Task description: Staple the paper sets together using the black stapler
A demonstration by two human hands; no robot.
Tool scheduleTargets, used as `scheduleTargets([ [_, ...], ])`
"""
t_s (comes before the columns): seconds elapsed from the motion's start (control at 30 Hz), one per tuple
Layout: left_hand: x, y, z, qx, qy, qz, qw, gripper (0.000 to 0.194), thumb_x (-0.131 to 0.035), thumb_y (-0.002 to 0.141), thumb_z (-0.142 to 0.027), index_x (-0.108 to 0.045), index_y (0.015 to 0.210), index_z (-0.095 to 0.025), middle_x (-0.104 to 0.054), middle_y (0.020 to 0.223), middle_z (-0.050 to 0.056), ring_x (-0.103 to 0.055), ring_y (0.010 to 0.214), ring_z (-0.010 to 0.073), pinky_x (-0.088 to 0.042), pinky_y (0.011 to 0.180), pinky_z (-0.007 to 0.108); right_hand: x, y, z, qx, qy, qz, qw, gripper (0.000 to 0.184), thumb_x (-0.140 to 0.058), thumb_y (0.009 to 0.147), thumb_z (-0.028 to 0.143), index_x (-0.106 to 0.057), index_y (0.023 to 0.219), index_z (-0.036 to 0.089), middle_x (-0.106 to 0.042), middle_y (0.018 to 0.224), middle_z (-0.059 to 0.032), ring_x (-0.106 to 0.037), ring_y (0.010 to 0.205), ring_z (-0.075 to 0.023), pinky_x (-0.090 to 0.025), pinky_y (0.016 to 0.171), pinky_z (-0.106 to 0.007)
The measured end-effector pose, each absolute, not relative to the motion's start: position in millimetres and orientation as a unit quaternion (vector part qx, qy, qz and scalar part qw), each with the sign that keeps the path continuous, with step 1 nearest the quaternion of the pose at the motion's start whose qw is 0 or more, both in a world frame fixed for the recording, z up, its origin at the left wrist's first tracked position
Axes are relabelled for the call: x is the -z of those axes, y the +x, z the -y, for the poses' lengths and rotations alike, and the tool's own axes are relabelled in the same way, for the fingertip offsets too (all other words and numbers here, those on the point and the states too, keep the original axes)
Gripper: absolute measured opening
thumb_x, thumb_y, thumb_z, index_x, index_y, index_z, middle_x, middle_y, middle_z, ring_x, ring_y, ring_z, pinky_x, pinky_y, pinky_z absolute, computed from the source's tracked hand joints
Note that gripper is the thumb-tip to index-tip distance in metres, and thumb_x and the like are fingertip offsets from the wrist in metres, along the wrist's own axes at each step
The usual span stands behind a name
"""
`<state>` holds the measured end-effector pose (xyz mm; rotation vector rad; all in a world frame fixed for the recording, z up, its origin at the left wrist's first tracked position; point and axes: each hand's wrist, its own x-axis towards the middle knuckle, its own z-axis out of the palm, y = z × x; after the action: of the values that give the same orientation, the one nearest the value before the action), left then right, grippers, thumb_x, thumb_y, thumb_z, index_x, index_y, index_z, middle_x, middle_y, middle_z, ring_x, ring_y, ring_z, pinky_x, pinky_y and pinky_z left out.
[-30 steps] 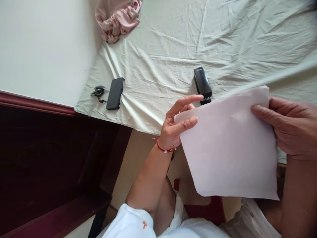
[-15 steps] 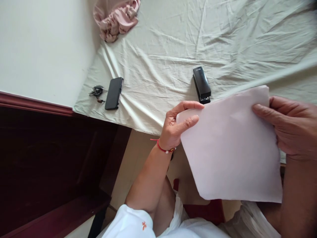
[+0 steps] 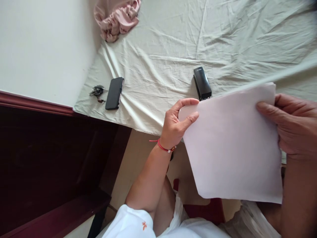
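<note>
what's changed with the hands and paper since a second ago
The paper has shifted slightly to the right, along with the right hand holding it. The left hand's raised index finger has come down to the paper's top edge. The stapler's near end is now more covered by the paper. Unchanged: right hand's grip, phone, keys and pink cloth.

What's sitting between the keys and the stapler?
The phone, nearer the keys; from it to the stapler runs creased cloth. The head view shows this.
</note>
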<state>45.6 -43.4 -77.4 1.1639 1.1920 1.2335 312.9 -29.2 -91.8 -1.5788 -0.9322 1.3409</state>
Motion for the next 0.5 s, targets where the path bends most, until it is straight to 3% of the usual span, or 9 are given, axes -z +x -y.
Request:
scheduleTargets([
  [0.27,83.3,41.3,42.5,-0.527,0.449,-0.496,0.524,0.027,-0.079,0.081,-0.040,-0.073,0.103,-0.026,-0.068,0.085,0.002,-0.061,0.071,0.0136,-0.051,0.062,0.026,90.3,310.7,27.3,-0.512,-0.630,0.365,0.456,0.052,-0.088,0.063,0.045,-0.077,0.110,0.027,-0.072,0.093,-0.0042,-0.062,0.060,-0.0145,-0.050,0.046,-0.023],
  [0.5,81.9,39.8,41.8,-0.515,0.533,-0.554,0.379,0.017,-0.075,0.086,-0.037,-0.077,0.097,-0.024,-0.068,0.092,0.002,-0.059,0.076,0.0119,-0.046,0.061,0.023,92.0,308.9,27.7,-0.490,-0.619,0.383,0.479,0.049,-0.087,0.066,0.042,-0.077,0.111,0.026,-0.071,0.091,-0.0039,-0.061,0.060,-0.0124,-0.050,0.046,-0.021],
])
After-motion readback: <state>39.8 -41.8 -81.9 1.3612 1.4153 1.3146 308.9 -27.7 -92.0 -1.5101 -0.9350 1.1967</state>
